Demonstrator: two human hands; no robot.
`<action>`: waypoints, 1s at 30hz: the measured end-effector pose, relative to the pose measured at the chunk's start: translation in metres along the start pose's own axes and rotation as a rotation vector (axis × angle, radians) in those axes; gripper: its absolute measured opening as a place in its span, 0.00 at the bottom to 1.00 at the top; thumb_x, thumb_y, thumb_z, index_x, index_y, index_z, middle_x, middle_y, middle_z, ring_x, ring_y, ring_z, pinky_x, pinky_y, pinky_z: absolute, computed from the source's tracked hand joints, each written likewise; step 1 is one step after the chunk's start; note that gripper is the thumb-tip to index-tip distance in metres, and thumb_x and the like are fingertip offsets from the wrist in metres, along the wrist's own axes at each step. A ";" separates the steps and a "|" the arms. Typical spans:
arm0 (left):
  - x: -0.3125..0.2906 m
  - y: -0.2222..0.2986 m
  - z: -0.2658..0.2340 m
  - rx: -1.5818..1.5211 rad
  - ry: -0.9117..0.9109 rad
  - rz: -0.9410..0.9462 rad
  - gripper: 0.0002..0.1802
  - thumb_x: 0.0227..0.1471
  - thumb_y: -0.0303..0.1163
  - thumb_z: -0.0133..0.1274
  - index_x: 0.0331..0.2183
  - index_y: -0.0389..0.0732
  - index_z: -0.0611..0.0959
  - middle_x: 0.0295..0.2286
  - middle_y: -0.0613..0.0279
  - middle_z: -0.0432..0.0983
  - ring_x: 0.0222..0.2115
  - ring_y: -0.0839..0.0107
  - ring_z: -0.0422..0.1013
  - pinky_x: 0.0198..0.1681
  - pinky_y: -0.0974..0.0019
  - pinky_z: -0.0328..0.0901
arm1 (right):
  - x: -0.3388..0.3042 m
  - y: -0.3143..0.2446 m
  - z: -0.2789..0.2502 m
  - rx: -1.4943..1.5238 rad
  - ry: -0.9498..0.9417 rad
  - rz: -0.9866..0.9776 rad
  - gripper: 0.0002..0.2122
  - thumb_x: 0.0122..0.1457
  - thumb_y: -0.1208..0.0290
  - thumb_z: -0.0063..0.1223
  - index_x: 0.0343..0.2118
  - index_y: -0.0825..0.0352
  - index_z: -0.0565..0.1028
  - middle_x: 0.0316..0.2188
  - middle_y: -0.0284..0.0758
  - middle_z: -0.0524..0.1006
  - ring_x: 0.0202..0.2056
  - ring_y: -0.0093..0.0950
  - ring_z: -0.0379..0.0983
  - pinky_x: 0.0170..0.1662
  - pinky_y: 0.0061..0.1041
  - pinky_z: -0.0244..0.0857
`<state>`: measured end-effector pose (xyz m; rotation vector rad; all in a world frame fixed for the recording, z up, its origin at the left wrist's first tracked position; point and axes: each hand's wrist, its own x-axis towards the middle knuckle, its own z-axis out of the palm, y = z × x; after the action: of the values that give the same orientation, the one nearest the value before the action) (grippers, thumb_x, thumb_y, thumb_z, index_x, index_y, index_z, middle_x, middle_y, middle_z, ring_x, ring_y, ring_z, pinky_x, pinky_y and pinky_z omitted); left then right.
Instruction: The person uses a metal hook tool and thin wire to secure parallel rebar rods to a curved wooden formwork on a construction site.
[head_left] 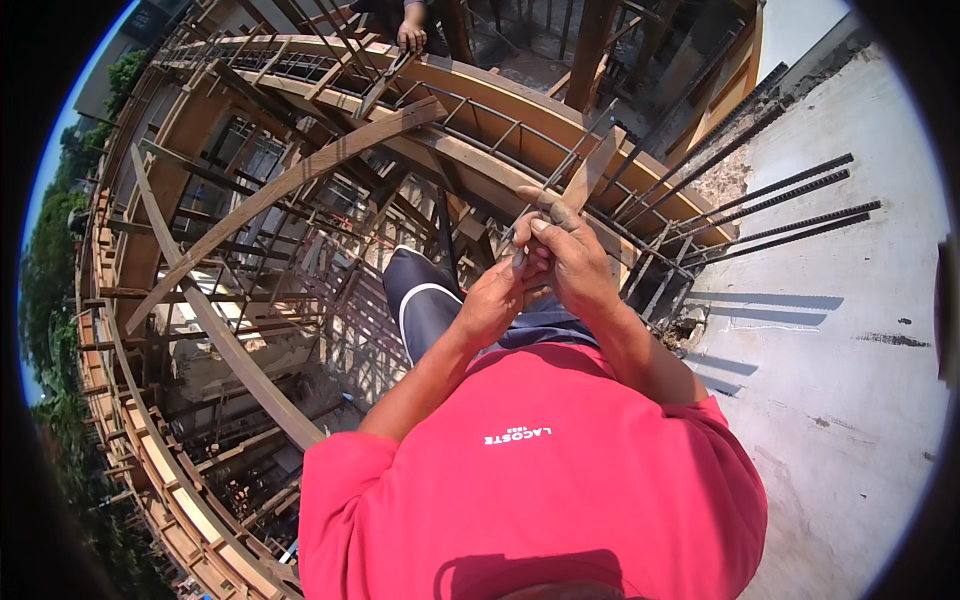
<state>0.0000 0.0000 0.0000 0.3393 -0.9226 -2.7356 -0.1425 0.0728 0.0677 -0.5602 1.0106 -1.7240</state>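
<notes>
My two hands meet in front of my waist, close beside the wooden beam formwork. My left hand (497,300) is closed, and a thin grey metal piece (519,257) pokes out at its fingertips. My right hand (572,252) touches it from above, with thumb and fingers curled together and the index finger reaching out to the left. What lies between the right fingers is mostly hidden. Just beyond my hands a short wooden board (596,168) stands tilted across the formwork. A thin rod passes beside it towards my fingers.
Reinforcing bars (500,125) run inside the curved formwork (560,115); several more (800,195) jut over the pale wall (850,400) at right. Long timbers (290,190) cross an open drop at left, with scaffolding below. Another person's hand (411,36) is at the far side.
</notes>
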 end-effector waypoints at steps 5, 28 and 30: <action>-0.006 -0.007 0.026 -0.069 0.025 -0.004 0.20 0.71 0.42 0.43 0.54 0.37 0.73 0.49 0.52 0.74 0.53 0.62 0.73 0.59 0.52 0.67 | 0.011 0.004 -0.005 0.197 0.005 0.011 0.18 0.68 0.75 0.45 0.60 0.73 0.67 0.38 0.37 0.78 0.29 0.15 0.62 0.34 0.15 0.60; -0.001 -0.006 0.042 0.088 0.285 0.002 0.16 0.70 0.39 0.46 0.49 0.38 0.78 0.23 0.70 0.70 0.20 0.81 0.62 0.25 0.75 0.58 | 0.004 -0.006 -0.051 -0.086 -0.174 0.021 0.17 0.68 0.70 0.54 0.55 0.77 0.73 0.47 0.46 0.81 0.45 0.31 0.80 0.47 0.29 0.76; 0.003 -0.008 0.033 0.065 0.301 0.015 0.15 0.70 0.38 0.47 0.49 0.39 0.79 0.24 0.71 0.70 0.21 0.80 0.63 0.26 0.75 0.59 | 0.006 -0.006 -0.049 -0.127 -0.207 0.097 0.19 0.68 0.69 0.53 0.56 0.77 0.72 0.47 0.46 0.81 0.42 0.28 0.80 0.42 0.25 0.77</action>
<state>-0.0140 0.0242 0.0204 0.7295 -0.9254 -2.5480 -0.1858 0.0856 0.0458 -0.7441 0.9868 -1.4904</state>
